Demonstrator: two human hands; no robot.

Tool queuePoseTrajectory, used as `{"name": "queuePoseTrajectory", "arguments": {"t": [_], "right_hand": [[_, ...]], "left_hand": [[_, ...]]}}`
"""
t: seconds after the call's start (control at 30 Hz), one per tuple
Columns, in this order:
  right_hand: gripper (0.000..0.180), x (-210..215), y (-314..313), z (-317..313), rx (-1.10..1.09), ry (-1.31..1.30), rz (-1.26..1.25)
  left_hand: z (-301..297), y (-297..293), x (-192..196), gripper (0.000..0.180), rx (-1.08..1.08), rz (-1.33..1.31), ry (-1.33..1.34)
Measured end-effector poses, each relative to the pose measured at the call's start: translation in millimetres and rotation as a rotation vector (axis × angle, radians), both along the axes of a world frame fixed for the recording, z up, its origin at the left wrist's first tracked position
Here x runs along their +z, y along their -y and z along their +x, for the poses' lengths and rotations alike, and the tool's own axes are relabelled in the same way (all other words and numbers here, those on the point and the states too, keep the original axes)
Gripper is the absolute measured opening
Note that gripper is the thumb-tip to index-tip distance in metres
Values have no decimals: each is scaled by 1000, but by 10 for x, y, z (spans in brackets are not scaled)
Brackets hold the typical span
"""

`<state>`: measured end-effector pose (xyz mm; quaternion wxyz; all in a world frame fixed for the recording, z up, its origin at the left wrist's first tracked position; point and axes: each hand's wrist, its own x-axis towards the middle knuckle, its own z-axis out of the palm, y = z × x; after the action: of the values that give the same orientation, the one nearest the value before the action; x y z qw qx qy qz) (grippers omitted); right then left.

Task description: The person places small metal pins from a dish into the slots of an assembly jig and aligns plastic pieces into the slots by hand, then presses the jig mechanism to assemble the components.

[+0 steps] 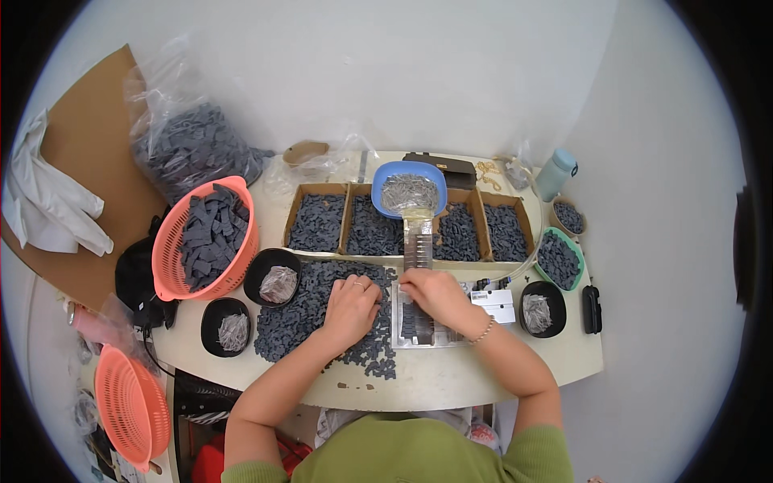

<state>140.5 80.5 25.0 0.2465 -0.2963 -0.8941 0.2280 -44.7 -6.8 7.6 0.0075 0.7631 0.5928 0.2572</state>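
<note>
Your left hand (352,304) rests palm down on the heap of small dark grey parts (310,318) spread over the worktop (451,374), fingers curled loosely into the pieces; whether its grip pinches one, I cannot tell. Your right hand (431,291) lies just beside it on the clear tray (416,326), fingers bent down onto a row of dark parts, its grip likewise hidden. The tray sits at the worktop's middle, below a narrow chute (418,241) coming from a blue bowl (409,187).
</note>
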Motion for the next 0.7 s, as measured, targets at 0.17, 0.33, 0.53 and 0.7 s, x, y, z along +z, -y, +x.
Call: {"name": "queuePoseTrajectory", "arguments": {"t": [0.17,0.33,0.53,0.7], "right_hand": [[7,-25,16,246,-1,1,15],[9,-86,20,288,15,-51,135],[10,-182,32,262,-2,-89,100],[14,-311,73,254,102,-13,461]], "left_hand": [[115,-64,-44,16,-82,51,154],[358,-156,-131,22,-213,108,100],[379,-3,-201,29,-271,229,-236],[351,44,-177,25,-287,236,-124]]}}
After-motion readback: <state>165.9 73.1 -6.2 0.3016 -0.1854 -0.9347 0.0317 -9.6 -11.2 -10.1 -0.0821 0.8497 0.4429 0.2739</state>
